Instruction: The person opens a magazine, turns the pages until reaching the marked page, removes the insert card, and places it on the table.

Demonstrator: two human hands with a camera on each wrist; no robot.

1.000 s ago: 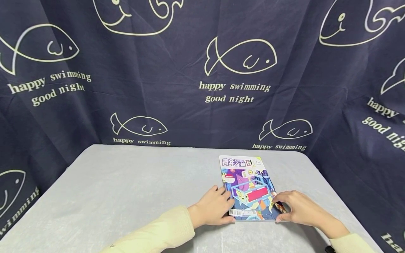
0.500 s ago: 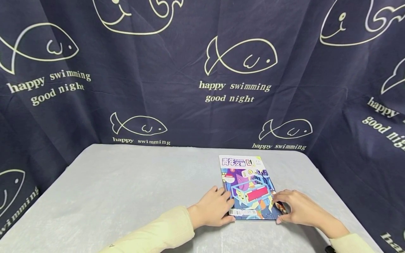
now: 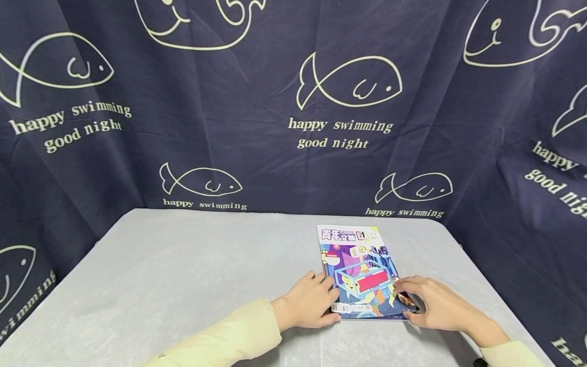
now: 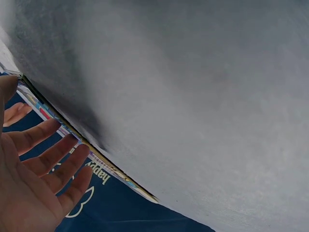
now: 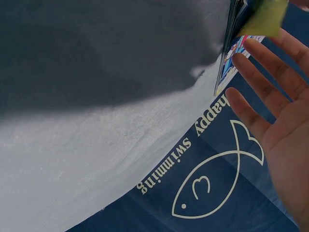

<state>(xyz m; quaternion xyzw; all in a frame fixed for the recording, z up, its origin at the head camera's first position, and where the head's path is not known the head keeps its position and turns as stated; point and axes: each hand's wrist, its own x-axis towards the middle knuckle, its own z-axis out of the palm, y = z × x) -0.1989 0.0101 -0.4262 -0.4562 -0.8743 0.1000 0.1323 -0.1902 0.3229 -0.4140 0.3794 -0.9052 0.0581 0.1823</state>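
A magazine with a colourful illustrated cover lies face up on the grey table, right of centre. My left hand rests along its lower left edge, fingers loosely extended; in the left wrist view the fingertips touch the edge of the magazine. At the lower right corner my right hand pinches the cover between thumb and fingers. That corner is slightly raised, and a strip of the layer beneath shows. The right wrist view has a blurred yellow page corner near the thumb, above the magazine's edge.
The grey tabletop stretches to the left of the magazine. A dark blue curtain with fish drawings and lettering encloses the back and both sides. A dark object shows at the right cuff.
My right thumb has shifted slightly to the right and up, and the cover's lower right corner has lifted, baring a strip beneath. My left hand stays almost still.
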